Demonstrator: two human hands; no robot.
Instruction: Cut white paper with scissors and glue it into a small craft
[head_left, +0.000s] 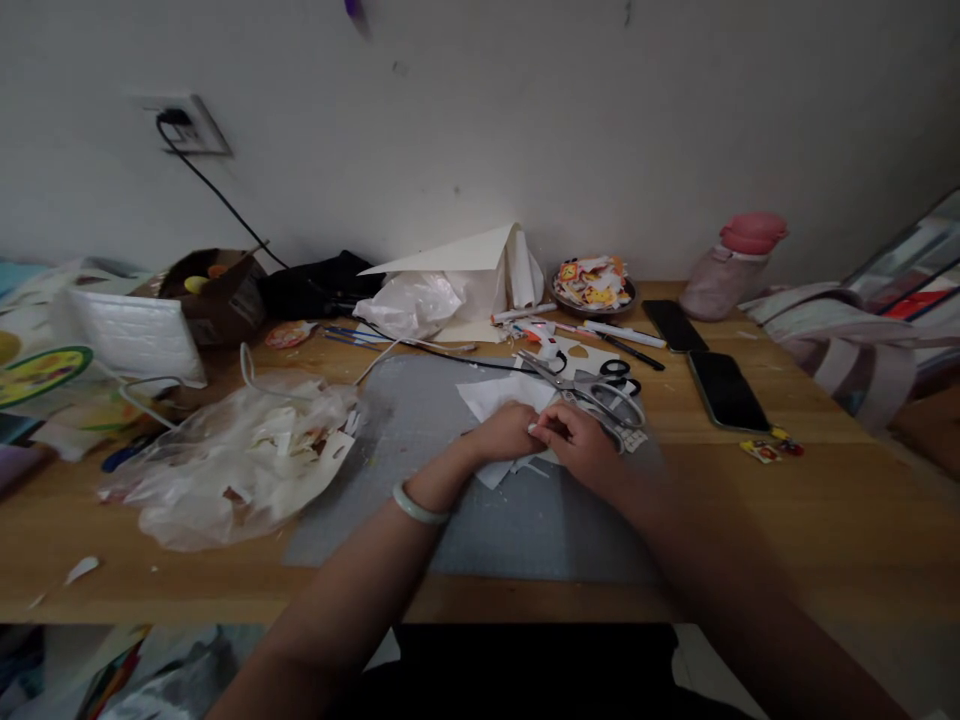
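Observation:
My left hand and my right hand meet over a grey cutting mat in the middle of the wooden table. Both have their fingers curled and pinched together on a small white piece of paper between them. A larger white paper sheet lies under and behind the hands. A pale green bangle is on my left wrist. Scissors with black handles lie just beyond my right hand.
A clear plastic bag of paper scraps lies at the left. Two dark phones and a pink bottle are at the right. Pens, a dish of stickers, folded white paper and a cardboard box stand along the wall.

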